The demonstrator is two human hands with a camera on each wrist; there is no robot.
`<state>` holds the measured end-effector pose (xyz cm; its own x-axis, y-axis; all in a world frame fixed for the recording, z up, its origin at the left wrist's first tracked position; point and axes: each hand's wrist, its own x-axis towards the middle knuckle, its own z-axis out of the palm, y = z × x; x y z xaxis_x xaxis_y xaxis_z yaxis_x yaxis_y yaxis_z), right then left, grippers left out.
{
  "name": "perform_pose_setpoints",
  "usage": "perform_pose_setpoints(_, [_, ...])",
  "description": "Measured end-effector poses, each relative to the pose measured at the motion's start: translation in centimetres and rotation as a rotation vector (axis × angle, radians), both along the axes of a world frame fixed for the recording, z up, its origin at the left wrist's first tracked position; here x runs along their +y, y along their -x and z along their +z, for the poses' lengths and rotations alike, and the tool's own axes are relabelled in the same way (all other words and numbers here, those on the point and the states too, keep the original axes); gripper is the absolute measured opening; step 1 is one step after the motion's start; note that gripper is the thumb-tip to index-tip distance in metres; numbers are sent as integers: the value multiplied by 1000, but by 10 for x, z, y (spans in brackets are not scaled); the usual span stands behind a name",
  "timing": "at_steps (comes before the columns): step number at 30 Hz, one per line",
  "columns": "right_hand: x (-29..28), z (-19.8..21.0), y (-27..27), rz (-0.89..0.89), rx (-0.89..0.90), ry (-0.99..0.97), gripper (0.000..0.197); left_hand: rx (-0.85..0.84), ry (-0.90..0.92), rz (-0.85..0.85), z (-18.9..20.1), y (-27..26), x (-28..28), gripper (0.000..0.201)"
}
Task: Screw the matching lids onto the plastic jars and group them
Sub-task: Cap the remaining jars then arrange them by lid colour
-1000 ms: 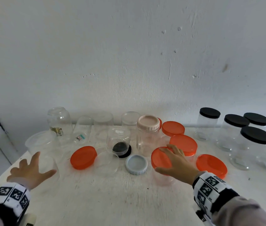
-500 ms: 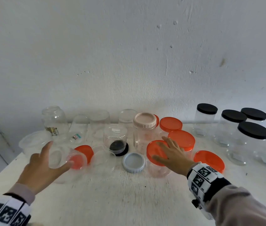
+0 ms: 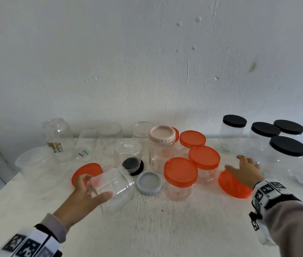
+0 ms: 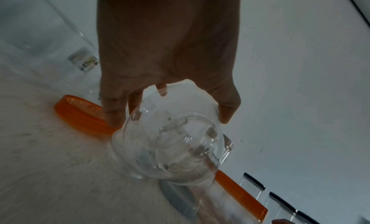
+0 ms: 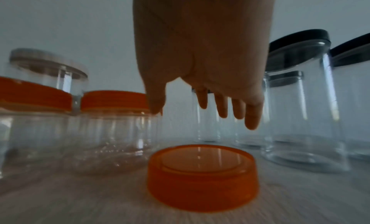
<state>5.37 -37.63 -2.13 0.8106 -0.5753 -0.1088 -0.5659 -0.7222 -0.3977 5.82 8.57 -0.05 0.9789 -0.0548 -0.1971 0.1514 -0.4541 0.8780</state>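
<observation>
Left grip (image 3: 83, 193) holds a tilted clear jar (image 3: 113, 188) at seven o'clock; right grip (image 3: 245, 171), fingers spread, hovers above the loose orange lid (image 3: 230, 186) at four o'clock. Bare table (image 3: 165, 229) lies nearside.

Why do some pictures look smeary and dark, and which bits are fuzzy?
Head view: bright and mostly sharp, only the left sleeve markers smear. Left wrist view: the left hand is shadowed against the pale wall, and the clear jar and table streak. Right wrist view: the right hand is dark and the orange lid soft-edged.
</observation>
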Motion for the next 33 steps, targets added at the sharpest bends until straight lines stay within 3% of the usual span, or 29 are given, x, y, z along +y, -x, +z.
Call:
perform_pose_setpoints(4, [-9, -15, -2, 37, 303, 109, 101, 31, -97, -37, -4, 4, -1, 95])
perform_pose_setpoints(11, [-5, -25, -2, 68, 378, 61, 116, 42, -146, -181, -6, 9, -3, 125])
perform_pose_setpoints(22, [8, -3, 5, 83, 323, 103, 118, 17, -192, -225, -17, 3, -5, 100])
perform_pose_setpoints(27, [4, 17, 12, 48, 186, 3, 118, 0, -287, -271, -17, 3, -7, 100])
perform_pose_setpoints(33, [17, 47, 16, 77, 22, -51, 116, -31, -267, -370, -24, 2, -18, 96])
